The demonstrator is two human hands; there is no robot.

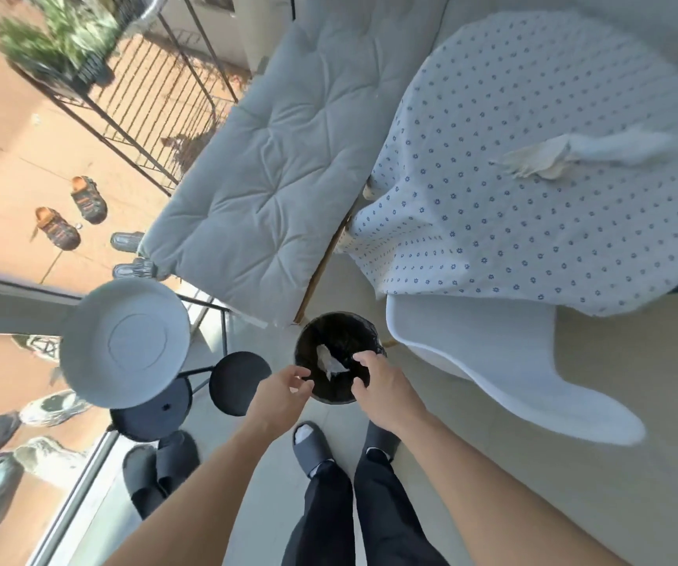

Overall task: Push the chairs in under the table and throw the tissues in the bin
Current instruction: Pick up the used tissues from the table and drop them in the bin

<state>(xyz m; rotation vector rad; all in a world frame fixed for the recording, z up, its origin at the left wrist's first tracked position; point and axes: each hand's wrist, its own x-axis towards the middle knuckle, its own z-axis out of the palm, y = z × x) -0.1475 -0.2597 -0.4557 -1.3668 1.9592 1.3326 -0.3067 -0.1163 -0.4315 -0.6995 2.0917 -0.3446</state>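
Note:
A black round bin (331,396) stands on the floor just ahead of my feet, with a crumpled white tissue (329,361) inside it. My left hand (284,388) hovers at the bin's near left rim, fingers apart and empty. My right hand (378,377) is over the bin's right side, fingers spread and holding nothing. A white moulded chair (504,361) sits to the right of the bin, partly under the table with the dotted white cloth (533,222). More crumpled tissues (541,161) lie on that cloth.
A grey cushioned bench (272,157) stands beyond the bin. To the left are a white dish-shaped lamp (125,341) on a black stand (153,414), a small black stool (239,381), dark slippers (157,467) and a glass door (76,496).

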